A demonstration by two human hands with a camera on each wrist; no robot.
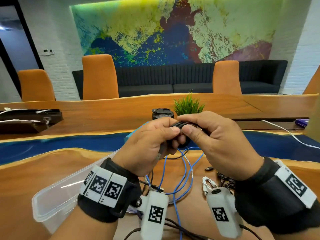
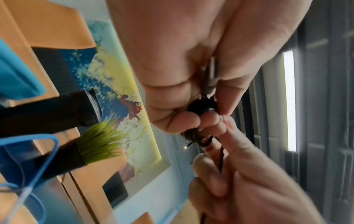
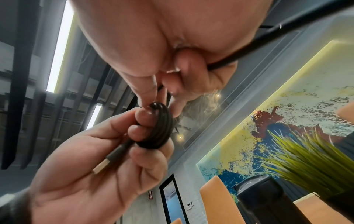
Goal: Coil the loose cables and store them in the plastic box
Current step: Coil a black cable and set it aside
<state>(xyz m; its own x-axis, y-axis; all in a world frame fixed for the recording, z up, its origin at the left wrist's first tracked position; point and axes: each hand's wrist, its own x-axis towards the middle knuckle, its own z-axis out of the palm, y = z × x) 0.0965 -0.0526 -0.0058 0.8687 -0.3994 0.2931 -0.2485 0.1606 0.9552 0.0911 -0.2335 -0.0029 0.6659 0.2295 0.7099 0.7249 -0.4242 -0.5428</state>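
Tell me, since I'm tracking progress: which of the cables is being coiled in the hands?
The black cable, wound into a small coil held by both hands; the blue cable and white cable lie loose on the table.

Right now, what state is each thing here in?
black cable: mostly coiled, held above the table
left hand: grips the coil
right hand: pinches the coil's strand
plastic box: open, no cables seen inside
blue cable: loose on table
white cable: bundled on table

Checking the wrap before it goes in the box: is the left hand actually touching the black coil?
Touching. The right wrist view shows the left hand with fingertips curled through the black coil.
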